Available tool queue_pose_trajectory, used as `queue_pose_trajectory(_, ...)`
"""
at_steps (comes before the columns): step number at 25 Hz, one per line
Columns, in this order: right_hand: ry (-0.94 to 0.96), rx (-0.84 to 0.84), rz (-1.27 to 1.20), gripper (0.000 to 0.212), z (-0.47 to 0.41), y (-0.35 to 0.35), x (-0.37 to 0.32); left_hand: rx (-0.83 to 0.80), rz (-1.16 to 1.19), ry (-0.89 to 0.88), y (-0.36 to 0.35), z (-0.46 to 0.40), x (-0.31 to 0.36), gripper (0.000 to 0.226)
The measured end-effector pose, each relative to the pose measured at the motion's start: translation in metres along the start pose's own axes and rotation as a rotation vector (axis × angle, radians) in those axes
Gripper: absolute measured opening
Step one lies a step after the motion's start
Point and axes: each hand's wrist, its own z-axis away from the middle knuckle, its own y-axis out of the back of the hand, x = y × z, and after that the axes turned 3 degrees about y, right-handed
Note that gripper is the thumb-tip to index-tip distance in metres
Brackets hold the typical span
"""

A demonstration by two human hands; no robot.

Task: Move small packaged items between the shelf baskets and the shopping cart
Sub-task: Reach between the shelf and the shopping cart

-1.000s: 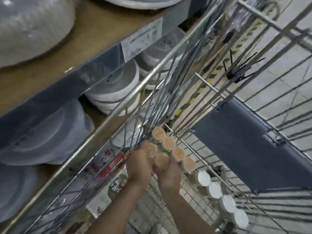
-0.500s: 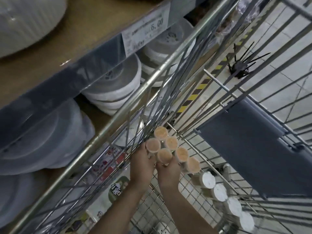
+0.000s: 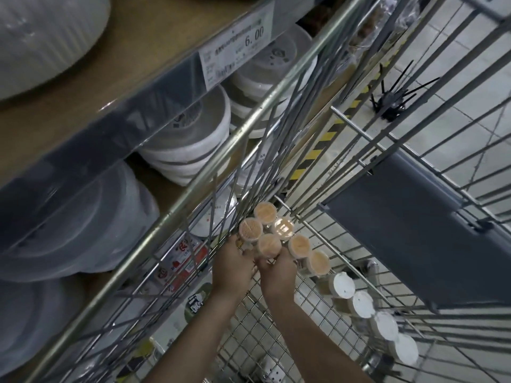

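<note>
Both my hands are down inside the wire shopping cart (image 3: 243, 134). They hold a cluster of several small round containers with tan tops (image 3: 279, 236), packed side by side. My left hand (image 3: 231, 268) grips the left side of the cluster, fingers curled around a container. My right hand (image 3: 278, 272) grips the right side from below. The cluster sits against the cart's left wire wall, just above the cart floor. A row of similar containers with white lids (image 3: 370, 313) lies on the cart floor to the right.
A grey fold-down seat panel (image 3: 409, 244) hangs at the cart's right. Shelves on the left hold stacked white plastic-wrapped dishes (image 3: 190, 139) behind a price tag (image 3: 235, 59). Colourful packets (image 3: 179, 266) show through the cart's left wall. A black spiky thing (image 3: 390, 103) sits on the tiled floor.
My hands with the tan-topped cluster have stayed close to the cart's left wall, shifting slightly up and forward. The camera view has moved a little.
</note>
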Motion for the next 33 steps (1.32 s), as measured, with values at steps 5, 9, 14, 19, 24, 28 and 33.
queue_pose_trajectory(5,-0.086,-0.138,0.025,0.044,0.019,0.02,-0.008,-0.068,-0.11,0.002,0.028,0.02,0.005,0.031)
queue_pose_trajectory(9,0.009,-0.244,0.215,0.042,0.061,0.054,-0.007,-0.137,-0.296,-0.067,0.055,0.048,0.003,0.037)
queue_pose_trajectory(14,0.222,-0.144,0.632,0.043,0.153,0.127,0.012,-0.18,-0.718,-0.341,0.097,0.12,0.008,0.046)
queue_pose_trajectory(19,0.164,-0.003,0.738,0.037,0.286,0.183,0.019,-0.301,-0.946,-0.612,0.144,0.237,0.027,0.058)
queue_pose_trajectory(24,0.206,0.017,0.633,0.042,0.414,0.199,0.02,-0.377,-0.905,-0.672,0.201,0.339,0.012,0.055)
queue_pose_trajectory(28,0.326,0.013,0.573,0.043,0.482,0.206,0.029,-0.297,-0.796,-0.61,0.25,0.406,-0.009,0.053)
queue_pose_trajectory(33,0.513,-0.093,0.582,0.041,0.533,0.204,0.036,-0.014,-0.615,-0.463,0.309,0.492,-0.067,0.036)
